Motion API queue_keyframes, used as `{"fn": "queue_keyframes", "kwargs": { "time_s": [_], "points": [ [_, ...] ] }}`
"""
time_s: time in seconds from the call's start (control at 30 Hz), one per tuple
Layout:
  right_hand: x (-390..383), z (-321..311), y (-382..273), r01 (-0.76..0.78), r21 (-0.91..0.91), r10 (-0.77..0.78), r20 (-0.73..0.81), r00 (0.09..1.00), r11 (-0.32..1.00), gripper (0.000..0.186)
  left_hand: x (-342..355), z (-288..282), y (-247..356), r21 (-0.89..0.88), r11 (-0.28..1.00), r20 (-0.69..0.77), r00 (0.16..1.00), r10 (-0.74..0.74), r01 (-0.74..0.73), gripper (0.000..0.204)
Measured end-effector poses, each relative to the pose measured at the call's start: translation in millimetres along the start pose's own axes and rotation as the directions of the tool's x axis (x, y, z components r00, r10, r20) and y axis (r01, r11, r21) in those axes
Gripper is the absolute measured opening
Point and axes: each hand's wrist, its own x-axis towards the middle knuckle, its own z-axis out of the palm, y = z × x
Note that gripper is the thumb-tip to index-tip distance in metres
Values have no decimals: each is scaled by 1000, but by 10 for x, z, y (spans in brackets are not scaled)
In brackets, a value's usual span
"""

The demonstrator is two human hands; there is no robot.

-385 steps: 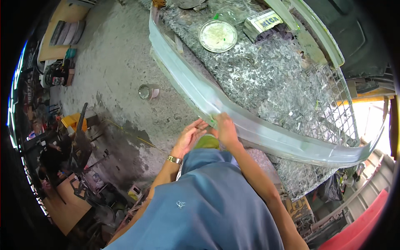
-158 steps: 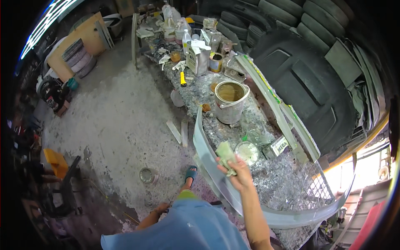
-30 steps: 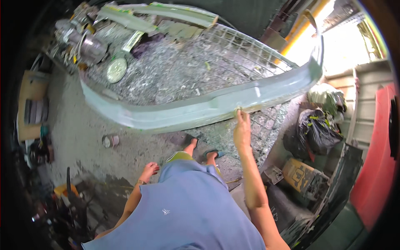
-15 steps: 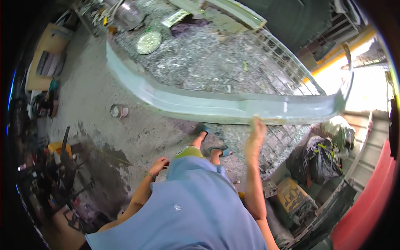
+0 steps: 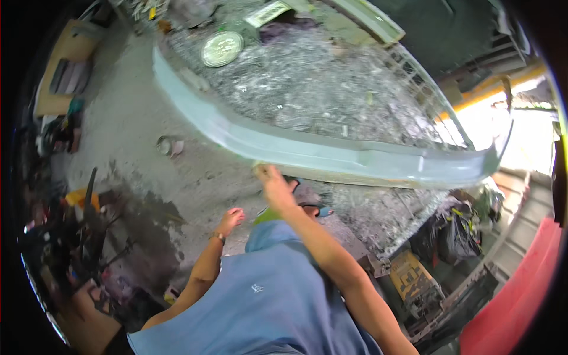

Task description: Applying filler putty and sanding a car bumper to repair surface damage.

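Note:
A long, curved, pale grey-blue panel (image 5: pixel 284 148), shaped like a car bumper, stretches across the view in front of me. My right hand (image 5: pixel 273 180) is at its near lower edge, left of the middle, with the fingers bent together. A small pale bit shows at those fingertips, too blurred to name. My left hand (image 5: pixel 229 221) hangs beside my body, away from the panel, its fingers loosely bent and slightly apart with nothing visible in them. A band circles the left wrist.
Beyond the panel lies a speckled, paint-spattered surface with a round, pale lid (image 5: pixel 222 49) on it. A small can (image 5: pixel 169 145) stands on the concrete floor at left. Black bags (image 5: pixel 451 236) and a cardboard box (image 5: pixel 412 273) are at right, near a red sheet (image 5: pixel 515 296). Dark clutter fills the lower left.
My right hand has swept left along the panel's near edge, from right of the middle to left of it. My left hand still hangs at my side. The view has shifted slightly.

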Motion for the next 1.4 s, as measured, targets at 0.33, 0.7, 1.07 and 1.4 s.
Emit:
{"fn": "queue_keyframes", "kwargs": {
  "time_s": [0.33,0.7,1.07,1.4],
  "points": [
    [-1371,-2195,1174,95,863,490,-369,790,497,48,125,62,-128,-14,997,9,997,-74,74,27],
    [-1709,-2640,2001,-264,-25,181,-665,724,964,34,-466,1500,-568,-4,1000,-99,995,13,-13,24],
    [-2663,-4315,3271,-492,-223,148,-781,607,841,38,-1248,2506,-1460,269,963,-3,1000,-22,22,26],
    [-2036,-3476,2346,-214,-130,119,-513,850,968,26,-940,2492,-1725,-174,982,-150,983,-102,76,26]
  ]
}}
